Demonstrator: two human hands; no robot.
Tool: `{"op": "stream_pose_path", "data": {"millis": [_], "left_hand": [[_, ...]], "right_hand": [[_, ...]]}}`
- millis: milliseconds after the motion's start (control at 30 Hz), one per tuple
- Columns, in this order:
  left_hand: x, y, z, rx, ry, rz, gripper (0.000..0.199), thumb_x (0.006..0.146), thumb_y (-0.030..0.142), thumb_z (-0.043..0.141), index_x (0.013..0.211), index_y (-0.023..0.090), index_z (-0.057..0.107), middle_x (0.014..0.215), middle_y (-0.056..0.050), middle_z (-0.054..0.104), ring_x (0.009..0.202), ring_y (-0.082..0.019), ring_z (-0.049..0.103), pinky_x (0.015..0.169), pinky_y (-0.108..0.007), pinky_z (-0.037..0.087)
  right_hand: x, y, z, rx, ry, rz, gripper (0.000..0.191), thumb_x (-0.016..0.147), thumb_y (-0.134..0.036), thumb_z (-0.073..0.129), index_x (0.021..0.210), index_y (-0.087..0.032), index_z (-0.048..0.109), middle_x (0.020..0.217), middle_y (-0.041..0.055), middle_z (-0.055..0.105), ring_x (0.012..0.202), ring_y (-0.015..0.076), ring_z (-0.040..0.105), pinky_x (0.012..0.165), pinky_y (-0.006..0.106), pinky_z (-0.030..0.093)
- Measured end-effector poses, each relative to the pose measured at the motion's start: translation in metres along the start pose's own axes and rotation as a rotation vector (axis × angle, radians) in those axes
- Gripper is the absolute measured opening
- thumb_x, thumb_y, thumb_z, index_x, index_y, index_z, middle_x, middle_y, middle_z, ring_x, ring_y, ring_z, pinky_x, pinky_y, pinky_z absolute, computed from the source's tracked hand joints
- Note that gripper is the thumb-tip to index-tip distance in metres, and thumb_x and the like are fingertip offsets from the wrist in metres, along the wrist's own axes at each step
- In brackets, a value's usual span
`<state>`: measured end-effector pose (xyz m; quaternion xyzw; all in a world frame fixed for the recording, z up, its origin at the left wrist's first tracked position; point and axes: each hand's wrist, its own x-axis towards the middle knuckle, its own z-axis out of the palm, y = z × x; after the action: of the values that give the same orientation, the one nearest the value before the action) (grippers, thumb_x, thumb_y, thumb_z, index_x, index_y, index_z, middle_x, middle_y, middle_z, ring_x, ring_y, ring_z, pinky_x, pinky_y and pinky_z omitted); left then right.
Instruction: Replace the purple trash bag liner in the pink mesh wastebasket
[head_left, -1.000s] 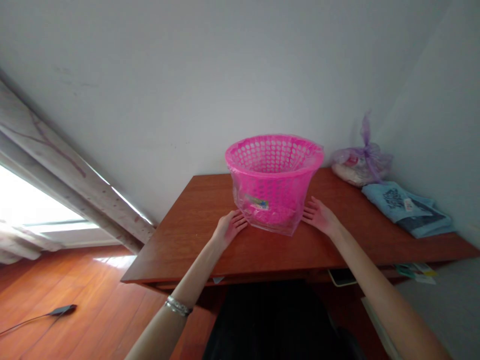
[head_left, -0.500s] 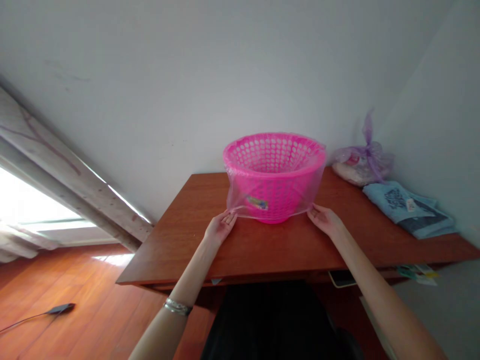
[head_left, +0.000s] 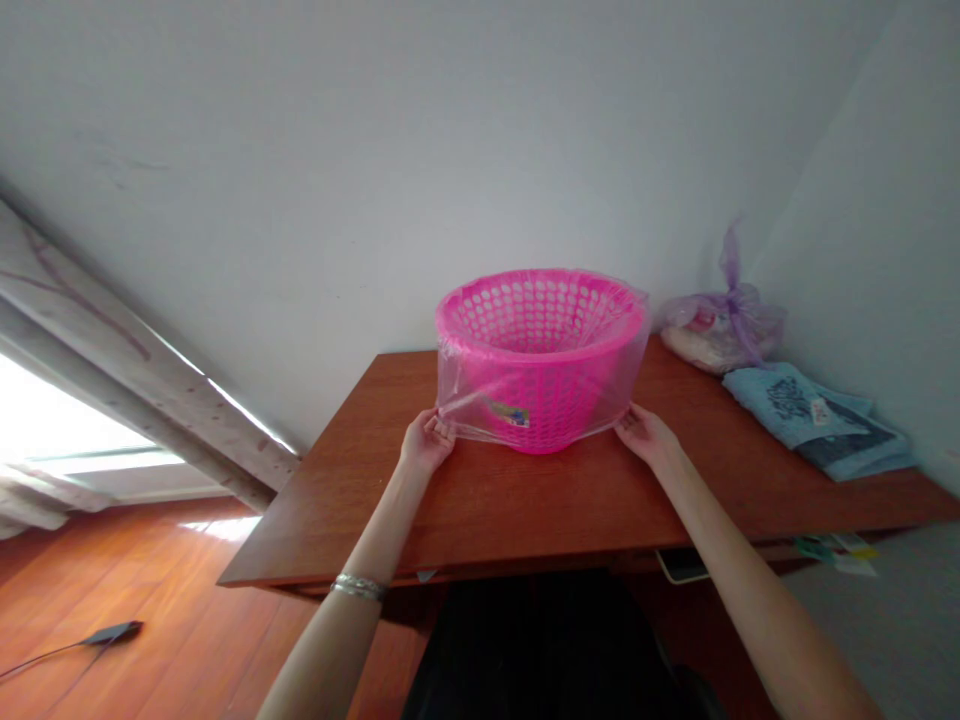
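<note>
Pink plastic basket (head_left: pixel 540 390) upright, centre of wooden desk (head_left: pixel 480 520) | clear plastic bag (head_left: pixel 466 402) already over rim, down sides to base | left hand (head_left: pixel 427 442), right hand (head_left: pixel 648 438) apart, pinching bag's lower edge either side

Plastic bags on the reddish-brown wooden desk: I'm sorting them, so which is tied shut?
The translucent lilac bag beside the wall, knotted at its top. The clear plastic bag is instead open, stretched over the pink plastic basket.
</note>
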<state>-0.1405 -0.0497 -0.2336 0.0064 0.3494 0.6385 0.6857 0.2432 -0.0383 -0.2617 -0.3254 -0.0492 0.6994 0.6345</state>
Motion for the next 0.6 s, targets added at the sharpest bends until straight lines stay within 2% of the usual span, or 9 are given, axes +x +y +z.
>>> {"op": "stream_pose_path", "data": {"millis": [100,167,300,367,467,600], "left_hand": [[-0.005,-0.001,-0.008,-0.039,-0.008,-0.005,0.02,0.088,0.007,0.038,0.085,0.013,0.057,0.068,-0.006,0.069,0.061,-0.016,0.069,0.059,-0.026,0.059],[-0.016,-0.005,-0.011,-0.062,-0.054,-0.023,0.021,0.089,0.013,0.039,0.092,0.012,0.059,0.076,-0.01,0.071,0.072,-0.019,0.071,0.067,-0.032,0.06],[-0.048,-0.022,-0.018,-0.04,-0.194,-0.092,0.024,0.088,0.02,0.045,0.104,0.01,0.061,0.094,-0.014,0.072,0.094,-0.025,0.07,0.084,-0.043,0.057],[-0.065,-0.031,-0.023,-0.029,-0.212,-0.122,0.021,0.087,0.016,0.046,0.098,0.012,0.063,0.092,-0.012,0.073,0.093,-0.024,0.07,0.086,-0.043,0.055],[-0.087,-0.045,-0.029,-0.085,-0.167,-0.101,0.02,0.086,0.009,0.045,0.084,0.015,0.064,0.083,-0.008,0.074,0.083,-0.02,0.071,0.087,-0.04,0.053],[-0.112,-0.062,-0.022,-0.275,-0.205,-0.057,0.021,0.086,0.011,0.045,0.084,0.017,0.065,0.081,-0.004,0.074,0.086,-0.018,0.07,0.094,-0.04,0.049]], "right_hand": [[-0.008,-0.003,-0.002,-0.008,0.017,0.044,0.01,0.091,-0.018,0.047,0.09,-0.018,0.057,0.077,0.002,0.065,0.068,0.0121,0.065,0.065,0.026,0.058],[-0.019,0.0,-0.002,-0.02,-0.007,0.098,0.012,0.09,-0.026,0.051,0.094,-0.017,0.058,0.085,0.0038,0.067,0.076,0.0155,0.067,0.067,0.032,0.058],[-0.052,0.016,-0.004,0.003,-0.058,0.132,0.013,0.085,-0.018,0.056,0.098,-0.02,0.06,0.09,0.0004,0.068,0.084,0.0143,0.067,0.073,0.033,0.057],[-0.071,0.025,-0.006,0.06,-0.039,0.113,0.015,0.083,-0.013,0.057,0.096,-0.02,0.06,0.088,-0.0021,0.069,0.085,0.0132,0.067,0.077,0.034,0.056],[-0.097,0.035,-0.007,0.175,0.02,0.096,0.015,0.083,-0.01,0.055,0.093,-0.02,0.06,0.085,-0.0035,0.069,0.084,0.0125,0.067,0.079,0.037,0.056],[-0.124,0.04,0.005,0.334,-0.001,0.069,0.012,0.082,-0.012,0.054,0.091,-0.02,0.058,0.083,-0.0042,0.068,0.081,0.0124,0.067,0.082,0.04,0.056]]}}
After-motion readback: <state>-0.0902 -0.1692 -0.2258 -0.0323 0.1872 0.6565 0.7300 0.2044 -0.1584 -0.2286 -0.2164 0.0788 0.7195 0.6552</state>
